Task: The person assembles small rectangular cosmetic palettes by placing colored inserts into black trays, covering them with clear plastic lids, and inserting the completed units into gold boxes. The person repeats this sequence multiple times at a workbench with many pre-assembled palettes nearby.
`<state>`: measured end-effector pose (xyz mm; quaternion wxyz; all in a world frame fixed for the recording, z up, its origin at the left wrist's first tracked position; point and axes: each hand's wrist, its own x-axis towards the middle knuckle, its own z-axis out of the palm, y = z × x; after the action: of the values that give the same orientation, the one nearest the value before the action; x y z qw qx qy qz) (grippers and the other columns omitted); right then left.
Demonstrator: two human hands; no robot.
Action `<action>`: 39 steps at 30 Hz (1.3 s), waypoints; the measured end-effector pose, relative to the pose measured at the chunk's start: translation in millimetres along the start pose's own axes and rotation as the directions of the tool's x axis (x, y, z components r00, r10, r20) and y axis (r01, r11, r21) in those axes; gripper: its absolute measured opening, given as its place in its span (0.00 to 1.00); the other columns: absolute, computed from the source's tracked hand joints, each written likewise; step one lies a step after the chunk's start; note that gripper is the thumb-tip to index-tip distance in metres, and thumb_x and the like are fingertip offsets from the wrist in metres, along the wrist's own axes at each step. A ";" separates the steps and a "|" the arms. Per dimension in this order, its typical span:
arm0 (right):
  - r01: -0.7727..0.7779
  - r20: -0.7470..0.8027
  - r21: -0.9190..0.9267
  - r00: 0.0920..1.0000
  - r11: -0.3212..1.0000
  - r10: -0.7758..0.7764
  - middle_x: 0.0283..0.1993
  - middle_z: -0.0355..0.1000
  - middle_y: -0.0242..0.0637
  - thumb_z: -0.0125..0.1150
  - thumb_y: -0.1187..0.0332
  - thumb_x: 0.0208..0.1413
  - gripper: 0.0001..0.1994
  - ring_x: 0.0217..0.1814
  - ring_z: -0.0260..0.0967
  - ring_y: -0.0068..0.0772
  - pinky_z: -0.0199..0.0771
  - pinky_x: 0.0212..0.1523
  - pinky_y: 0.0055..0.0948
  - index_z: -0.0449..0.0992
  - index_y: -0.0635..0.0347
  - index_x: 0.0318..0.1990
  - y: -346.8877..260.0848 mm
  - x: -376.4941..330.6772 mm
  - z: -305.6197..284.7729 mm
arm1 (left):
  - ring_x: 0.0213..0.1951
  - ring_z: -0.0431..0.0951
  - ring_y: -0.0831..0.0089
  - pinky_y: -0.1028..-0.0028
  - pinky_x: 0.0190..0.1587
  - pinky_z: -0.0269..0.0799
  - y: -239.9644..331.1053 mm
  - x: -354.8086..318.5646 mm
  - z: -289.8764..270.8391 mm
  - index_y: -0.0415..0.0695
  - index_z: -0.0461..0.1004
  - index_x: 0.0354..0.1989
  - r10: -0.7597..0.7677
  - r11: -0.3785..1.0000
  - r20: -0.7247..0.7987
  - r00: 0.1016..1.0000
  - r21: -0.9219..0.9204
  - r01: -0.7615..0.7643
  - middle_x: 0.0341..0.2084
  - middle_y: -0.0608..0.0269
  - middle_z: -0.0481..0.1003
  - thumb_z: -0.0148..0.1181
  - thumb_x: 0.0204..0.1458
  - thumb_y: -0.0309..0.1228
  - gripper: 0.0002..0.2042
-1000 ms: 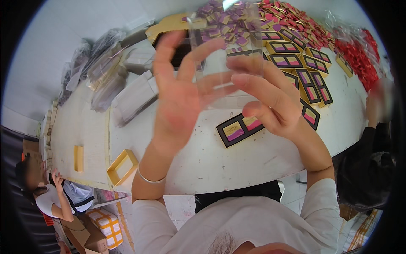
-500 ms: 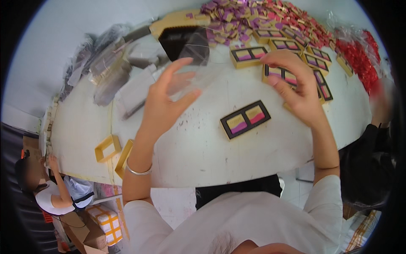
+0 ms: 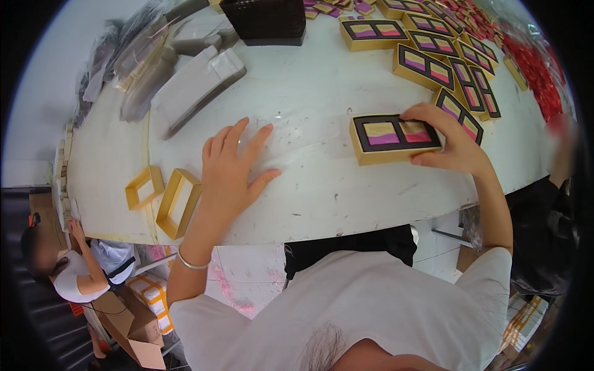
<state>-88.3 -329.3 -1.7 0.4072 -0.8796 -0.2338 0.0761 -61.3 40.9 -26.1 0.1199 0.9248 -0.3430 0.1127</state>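
My right hand (image 3: 455,145) is closed around the right end of a shallow gold box (image 3: 396,141), thumb on the near side and fingers over the far edge. The box rests on the table with its face up; a black insert frames two gold bars, one edged purple and the other pink. Partly covered by my hand is the pink-edged bar. My left hand (image 3: 232,164) hovers low over or rests on the white tabletop, fingers spread, holding nothing. Two hollow gold frames, a small one (image 3: 131,196) and a longer one (image 3: 193,199), stand left of that wrist.
Several similar filled boxes (image 3: 427,67) are grouped at back right. A black basket (image 3: 266,26) stands at the back, beside pale plastic-wrapped stacks (image 3: 198,93). Red shredded filling (image 3: 533,83) lies far right. Other people sit at left (image 3: 77,272) and right (image 3: 535,235).
The view has shifted, with the table's back contents now higher in frame. My raised left hand has lowered, and clear film between my hands is gone. My right hand has closed on the box.
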 end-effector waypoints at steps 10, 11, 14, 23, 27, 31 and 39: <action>0.123 -0.232 -0.121 0.961 0.985 -0.149 0.51 0.64 0.43 0.72 0.69 0.36 0.32 0.53 0.63 0.42 0.64 0.53 0.32 0.68 0.61 0.53 -12.5 18.0 12.1 | 0.49 0.65 0.58 0.65 0.51 0.64 -0.1 6.3 -2.6 0.43 0.61 0.58 -0.127 0.797 0.076 0.989 -0.586 0.147 0.48 0.55 0.64 0.70 0.38 0.36 0.36; 0.170 -0.258 -0.134 0.945 0.976 -0.200 0.50 0.65 0.43 0.72 0.69 0.36 0.31 0.50 0.64 0.43 0.65 0.50 0.33 0.69 0.60 0.53 -16.1 20.2 19.5 | 0.49 0.66 0.58 0.65 0.50 0.65 4.5 7.9 -5.6 0.44 0.61 0.58 -0.124 0.791 0.074 0.989 -0.594 0.144 0.48 0.55 0.65 0.71 0.37 0.36 0.36; 0.210 -0.278 -0.190 0.925 0.959 -0.258 0.47 0.65 0.45 0.73 0.67 0.34 0.32 0.47 0.65 0.45 0.68 0.46 0.34 0.71 0.57 0.53 -21.8 17.5 29.4 | 0.48 0.67 0.60 0.65 0.48 0.67 11.3 13.0 -10.4 0.46 0.63 0.57 -0.102 0.800 0.057 0.993 -0.589 0.116 0.48 0.55 0.66 0.73 0.34 0.36 0.37; 0.384 -0.089 -0.444 0.880 0.809 -0.467 0.46 0.65 0.44 0.73 0.70 0.27 0.32 0.45 0.64 0.46 0.67 0.42 0.37 0.73 0.57 0.50 -38.2 15.0 7.5 | 0.47 0.69 0.60 0.65 0.47 0.68 21.3 20.1 -21.7 0.47 0.67 0.53 -0.091 0.876 0.090 0.992 -0.466 0.123 0.45 0.60 0.71 0.74 0.31 0.34 0.35; 0.418 -0.146 -0.347 0.860 0.840 -0.489 0.46 0.65 0.44 0.73 0.69 0.27 0.32 0.45 0.64 0.46 0.66 0.44 0.39 0.74 0.58 0.49 -31.8 13.8 1.2 | 0.47 0.69 0.59 0.66 0.48 0.68 22.7 21.8 -25.4 0.47 0.67 0.52 -0.067 0.870 0.072 0.995 -0.484 0.093 0.46 0.60 0.71 0.73 0.31 0.34 0.34; 0.433 -0.111 -0.414 0.849 0.801 -0.517 0.46 0.66 0.45 0.72 0.68 0.30 0.30 0.45 0.64 0.46 0.66 0.44 0.40 0.74 0.59 0.49 -33.7 12.6 4.1 | 0.48 0.69 0.59 0.66 0.48 0.68 24.0 25.2 -27.5 0.47 0.67 0.52 -0.018 0.903 0.044 0.999 -0.428 0.035 0.46 0.61 0.71 0.73 0.31 0.32 0.33; 0.399 -0.097 -0.294 0.891 0.868 -0.443 0.51 0.65 0.47 0.74 0.63 0.33 0.36 0.51 0.63 0.49 0.65 0.49 0.39 0.67 0.63 0.54 -44.4 7.3 22.5 | 0.45 0.71 0.60 0.67 0.45 0.70 40.5 30.8 -26.1 0.47 0.68 0.50 0.079 0.898 0.034 0.996 -0.436 -0.056 0.44 0.62 0.72 0.74 0.28 0.31 0.33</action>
<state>-104.6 -285.7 17.4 0.3096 -0.8569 -0.3948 -0.1183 -68.6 0.2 13.4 0.3101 0.8650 -0.3943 0.0139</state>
